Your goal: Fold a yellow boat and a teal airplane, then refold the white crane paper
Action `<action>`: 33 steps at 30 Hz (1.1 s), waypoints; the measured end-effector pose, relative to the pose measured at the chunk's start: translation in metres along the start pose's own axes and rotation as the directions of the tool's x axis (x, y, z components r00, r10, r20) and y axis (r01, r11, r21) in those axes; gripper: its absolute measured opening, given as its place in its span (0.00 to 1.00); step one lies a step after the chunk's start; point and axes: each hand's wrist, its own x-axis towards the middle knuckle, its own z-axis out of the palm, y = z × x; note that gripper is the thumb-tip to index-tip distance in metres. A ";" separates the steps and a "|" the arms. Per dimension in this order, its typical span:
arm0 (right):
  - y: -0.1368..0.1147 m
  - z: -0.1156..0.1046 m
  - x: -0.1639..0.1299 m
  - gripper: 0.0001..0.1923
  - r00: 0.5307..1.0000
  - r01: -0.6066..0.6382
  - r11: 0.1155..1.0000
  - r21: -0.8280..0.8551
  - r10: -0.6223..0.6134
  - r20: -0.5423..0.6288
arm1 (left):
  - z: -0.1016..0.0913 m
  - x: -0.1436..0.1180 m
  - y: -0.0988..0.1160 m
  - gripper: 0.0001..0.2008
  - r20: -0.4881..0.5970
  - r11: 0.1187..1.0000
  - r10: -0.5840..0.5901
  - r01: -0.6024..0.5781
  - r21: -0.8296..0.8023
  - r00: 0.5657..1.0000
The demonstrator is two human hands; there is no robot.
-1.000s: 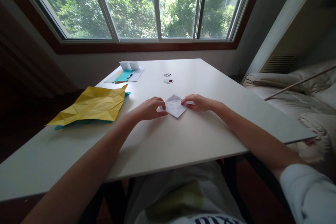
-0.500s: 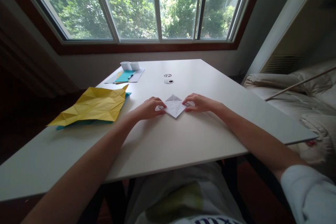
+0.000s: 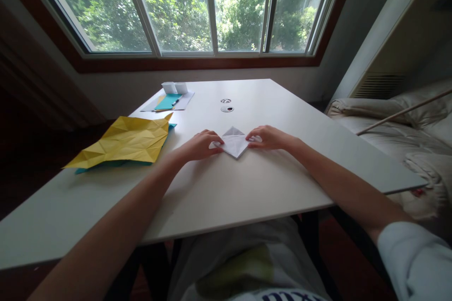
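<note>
White folded paper square (image 3: 234,144), set diamond-wise, lies flat on white tabletop (image 3: 226,188); left hand (image 3: 199,146) and right hand (image 3: 267,138) fingertips, held together, press its opposite corners, keeping creases flat.

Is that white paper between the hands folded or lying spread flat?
Folded: the white paper forms a small diamond with a crease across it, pinned to the table by the left hand and right hand.

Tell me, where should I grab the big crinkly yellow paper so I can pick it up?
Probably by the near left corner of the yellow paper, coming from the table's left edge. That corner pokes out near the rim and the creases lift it slightly, so fingers could slip under. Both hands, left hand and right hand, are pressing the white folded paper.
</note>
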 end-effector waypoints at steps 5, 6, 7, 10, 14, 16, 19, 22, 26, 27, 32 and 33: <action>-0.007 -0.001 0.001 0.12 0.993 0.109 0.990 -0.090 -0.112 -0.024 | 0.001 0.000 0.000 0.16 -0.012 1.000 0.006 -0.006 0.004 1.000; -0.008 -0.001 0.002 0.12 0.990 0.134 0.987 -0.091 -0.138 -0.036 | 0.001 0.000 -0.001 0.16 -0.015 1.000 0.009 -0.009 0.005 1.000; -0.009 -0.001 0.002 0.11 0.986 0.153 0.985 -0.082 -0.157 -0.047 | 0.001 0.000 -0.001 0.16 -0.018 1.000 0.013 -0.013 0.006 1.000; -0.011 -0.001 0.002 0.11 0.983 0.177 0.984 -0.016 -0.178 -0.047 | 0.001 0.000 -0.001 0.15 -0.024 1.000 0.021 -0.021 0.007 0.999; -0.013 -0.002 0.001 0.11 0.989 0.146 0.988 0.044 -0.145 -0.021 | 0.002 0.001 -0.002 0.15 -0.025 1.000 0.019 -0.019 0.006 1.000; -0.014 -0.003 0.001 0.11 0.992 0.127 0.990 0.052 -0.127 -0.019 | 0.002 0.001 -0.002 0.15 -0.027 1.000 0.020 -0.020 0.005 0.999; -0.015 -0.003 0.001 0.11 0.995 0.105 0.993 0.060 -0.104 -0.011 | 0.002 0.000 -0.003 0.15 -0.027 1.000 0.024 -0.024 0.001 0.999; -0.015 -0.005 0.001 0.11 0.996 0.094 0.994 0.061 -0.094 0.001 | 0.002 0.000 -0.002 0.15 -0.026 1.000 0.022 -0.022 0.001 0.999; -0.014 -0.006 0.002 0.10 0.994 0.107 0.993 0.052 -0.108 0.024 | 0.000 0.000 0.000 0.15 -0.021 1.000 0.017 -0.017 0.003 1.000; -0.014 -0.006 0.002 0.10 0.994 0.109 0.993 0.049 -0.110 0.025 | 0.000 0.001 0.000 0.16 -0.020 1.000 0.018 -0.018 0.002 1.000; -0.013 -0.004 0.002 0.10 0.990 0.139 0.990 0.013 -0.139 0.017 | 0.000 0.001 0.001 0.16 -0.023 1.000 0.015 -0.015 -0.001 1.000; -0.013 -0.004 0.002 0.10 0.989 0.146 0.989 0.001 -0.146 0.018 | 0.000 0.000 0.001 0.16 -0.021 1.000 0.013 -0.013 0.001 1.000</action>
